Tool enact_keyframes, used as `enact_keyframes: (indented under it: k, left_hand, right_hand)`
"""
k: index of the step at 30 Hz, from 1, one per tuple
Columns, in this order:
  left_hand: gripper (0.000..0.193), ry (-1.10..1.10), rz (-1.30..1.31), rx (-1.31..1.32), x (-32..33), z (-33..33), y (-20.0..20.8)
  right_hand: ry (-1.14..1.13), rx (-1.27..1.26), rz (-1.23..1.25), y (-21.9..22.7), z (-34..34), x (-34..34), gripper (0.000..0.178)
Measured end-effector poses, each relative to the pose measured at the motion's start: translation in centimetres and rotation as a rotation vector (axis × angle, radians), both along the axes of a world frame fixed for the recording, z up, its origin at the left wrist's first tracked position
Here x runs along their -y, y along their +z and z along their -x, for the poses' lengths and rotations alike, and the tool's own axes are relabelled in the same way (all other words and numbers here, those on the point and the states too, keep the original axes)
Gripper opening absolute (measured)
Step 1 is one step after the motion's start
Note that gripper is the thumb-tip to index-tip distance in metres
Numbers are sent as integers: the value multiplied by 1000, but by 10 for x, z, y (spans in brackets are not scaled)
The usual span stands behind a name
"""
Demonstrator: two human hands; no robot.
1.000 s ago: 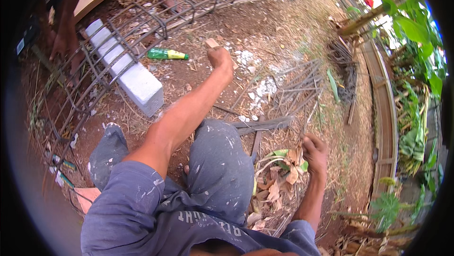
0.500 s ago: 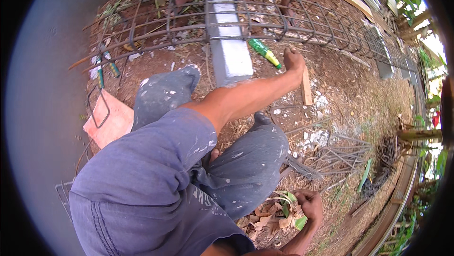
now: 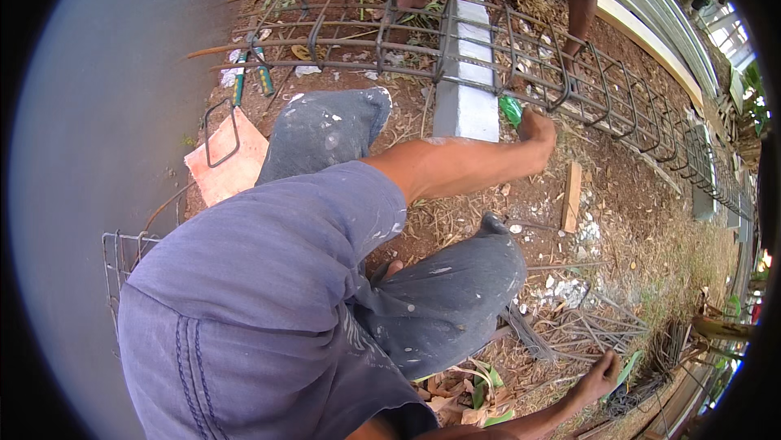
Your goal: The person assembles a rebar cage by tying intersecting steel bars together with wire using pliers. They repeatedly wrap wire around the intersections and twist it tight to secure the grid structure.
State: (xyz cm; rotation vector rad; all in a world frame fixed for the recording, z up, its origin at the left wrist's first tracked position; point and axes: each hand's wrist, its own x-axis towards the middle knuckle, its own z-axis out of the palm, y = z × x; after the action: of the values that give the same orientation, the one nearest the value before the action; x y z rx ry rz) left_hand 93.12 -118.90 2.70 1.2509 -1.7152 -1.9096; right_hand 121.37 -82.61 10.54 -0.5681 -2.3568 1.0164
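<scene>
My left hand [image 3: 537, 137] reaches across to the right of a pale grey block post [image 3: 477, 111]. Its fingers curl around the lower part of a green plastic bottle [image 3: 510, 110] that lies on the soil; only the bottle's upper end shows. At the lower right, my right hand [image 3: 600, 376] is raised with its fingers pressed together beside a green leaf [image 3: 625, 373]. Whatever is pinched there, if anything, is too small to make out. A short wooden stick [image 3: 572, 198] lies on the ground below my left hand.
A long rebar cage [image 3: 382, 48] crosses over the post. Green-handled tools [image 3: 264, 74] and a pink sheet [image 3: 228, 155] lie left, beside a grey wall [image 3: 122, 155]. Loose metal rods [image 3: 602, 326] lie right. Another person's arm [image 3: 579, 17] is beyond the cage.
My left hand has moved up to the green bottle from beside the wooden stick. My right hand has swung outward to the right, away from the dry leaves. The view has shifted.
</scene>
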Motion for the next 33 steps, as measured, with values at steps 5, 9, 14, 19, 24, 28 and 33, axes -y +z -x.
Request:
enact_keyframes:
  k: [5,9,14,19,24,28,33]
  left_hand:
    - [27,-160,-128,85,15,-2,-20]
    - [30,-144,-414,127,34,2,-33]
    - [25,-456,-361,3,12,-53,0]
    - [20,-636,-189,2,-9,-92,37]
    - [36,-1037,595,82,85,-91,76]
    - [49,-761,1480,87,212,-103,94]
    - [76,-795,1043,561,282,-77,80]
  right_hand:
    - [821,-84,919,23,-7,-33,22]
    - [714,787,82,18,1,-37,37]
    - [603,554,165,34,55,47,58]
    - [854,579,576,6,102,200,53]
    - [779,519,1008,-27,109,236,31]
    - [728,505,1064,-32,101,232,29]
    - [711,495,1026,-26,97,234,26]
